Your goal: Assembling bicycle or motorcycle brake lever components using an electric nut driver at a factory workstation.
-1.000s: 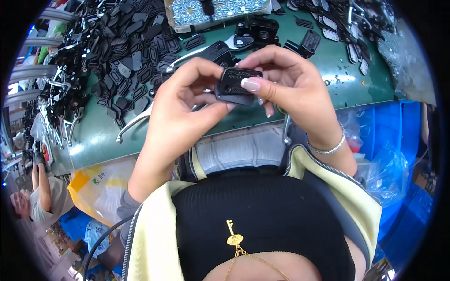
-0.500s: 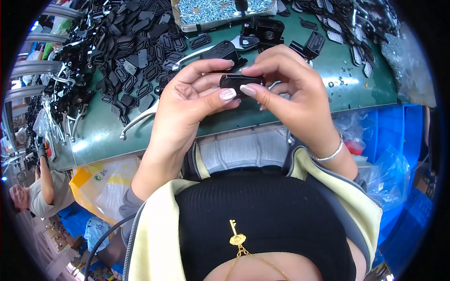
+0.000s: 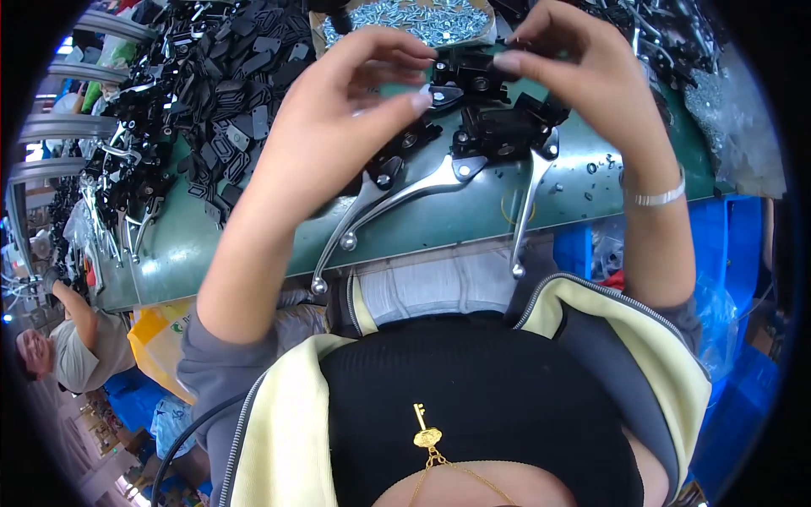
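My left hand is open above the left of a group of black brake lever assemblies, its thumb and fingers apart. My right hand is open on their far right, the fingertips close to a black housing. Whether they touch it I cannot tell. In front lies another black housing with a silver lever pointing toward me. A second silver lever lies to its right, and a third lever to its left, partly under my left forearm.
Black flat caps and gaskets are heaped at the left. Behind my hands stands a tray of small screws. Loose levers pile up farther left. Small black bits dot the green table. Another person is at the far left.
Both hands have moved away from me and apart. The dark oblong part they held together is no longer in them. Several lever assemblies now lie together in the middle.
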`<control>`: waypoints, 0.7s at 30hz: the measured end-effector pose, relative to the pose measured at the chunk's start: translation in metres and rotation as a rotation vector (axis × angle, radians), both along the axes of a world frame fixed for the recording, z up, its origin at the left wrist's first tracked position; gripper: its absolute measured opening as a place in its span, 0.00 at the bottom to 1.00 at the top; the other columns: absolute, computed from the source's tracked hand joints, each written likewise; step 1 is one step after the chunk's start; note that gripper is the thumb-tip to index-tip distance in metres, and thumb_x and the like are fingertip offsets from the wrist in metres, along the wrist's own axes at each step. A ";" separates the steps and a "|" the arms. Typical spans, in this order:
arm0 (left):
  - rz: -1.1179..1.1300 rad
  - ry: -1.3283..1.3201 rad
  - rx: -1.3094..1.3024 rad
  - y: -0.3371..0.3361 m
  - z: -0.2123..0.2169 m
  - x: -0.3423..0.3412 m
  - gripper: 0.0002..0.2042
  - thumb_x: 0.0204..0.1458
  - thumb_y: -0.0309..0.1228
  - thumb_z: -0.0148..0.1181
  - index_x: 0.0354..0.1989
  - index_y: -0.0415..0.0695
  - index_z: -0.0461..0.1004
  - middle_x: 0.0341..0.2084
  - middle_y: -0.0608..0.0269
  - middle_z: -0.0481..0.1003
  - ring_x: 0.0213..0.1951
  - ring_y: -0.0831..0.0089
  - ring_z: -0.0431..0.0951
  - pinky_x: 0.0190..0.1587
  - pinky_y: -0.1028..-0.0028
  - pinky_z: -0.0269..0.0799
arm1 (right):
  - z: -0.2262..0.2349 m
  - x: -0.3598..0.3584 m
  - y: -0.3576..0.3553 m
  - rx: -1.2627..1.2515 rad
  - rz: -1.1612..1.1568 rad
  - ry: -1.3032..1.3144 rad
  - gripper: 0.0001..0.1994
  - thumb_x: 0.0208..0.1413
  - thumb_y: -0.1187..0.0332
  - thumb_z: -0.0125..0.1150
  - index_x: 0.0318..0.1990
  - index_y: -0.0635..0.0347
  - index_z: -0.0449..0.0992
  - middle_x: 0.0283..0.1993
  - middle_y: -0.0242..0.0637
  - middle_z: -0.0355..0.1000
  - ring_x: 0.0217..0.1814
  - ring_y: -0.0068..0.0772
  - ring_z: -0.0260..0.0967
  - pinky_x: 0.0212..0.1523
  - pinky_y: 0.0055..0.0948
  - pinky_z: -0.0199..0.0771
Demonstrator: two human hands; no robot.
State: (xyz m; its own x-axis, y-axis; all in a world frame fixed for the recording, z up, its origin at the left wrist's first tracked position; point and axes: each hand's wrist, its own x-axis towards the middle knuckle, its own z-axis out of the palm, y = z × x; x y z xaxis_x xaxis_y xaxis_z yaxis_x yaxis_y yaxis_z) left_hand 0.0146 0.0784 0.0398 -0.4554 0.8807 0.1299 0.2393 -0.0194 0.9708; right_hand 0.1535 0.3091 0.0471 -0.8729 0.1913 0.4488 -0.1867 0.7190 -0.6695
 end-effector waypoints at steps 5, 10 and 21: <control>0.004 0.796 -0.036 0.047 -0.023 -0.028 0.24 0.50 0.28 0.72 0.56 0.46 0.73 0.44 0.51 0.82 0.51 0.60 0.83 0.49 0.64 0.79 | 0.004 -0.039 0.015 -0.454 -0.063 -0.547 0.13 0.58 0.68 0.72 0.50 0.55 0.82 0.45 0.38 0.80 0.46 0.30 0.77 0.48 0.30 0.78; 0.007 0.540 -0.143 0.064 -0.025 -0.017 0.18 0.49 0.30 0.72 0.48 0.45 0.77 0.42 0.50 0.82 0.47 0.54 0.83 0.47 0.62 0.79 | -0.030 -0.042 0.032 -0.261 -0.036 -0.457 0.10 0.58 0.60 0.71 0.33 0.57 0.80 0.30 0.26 0.77 0.32 0.16 0.73 0.30 0.21 0.69; -0.043 0.727 -0.181 0.054 -0.027 -0.023 0.13 0.51 0.27 0.73 0.45 0.41 0.79 0.41 0.61 0.83 0.39 0.70 0.84 0.42 0.72 0.78 | -0.045 -0.049 0.035 -0.213 0.146 -0.529 0.09 0.60 0.63 0.68 0.38 0.59 0.82 0.35 0.31 0.79 0.39 0.22 0.75 0.43 0.25 0.75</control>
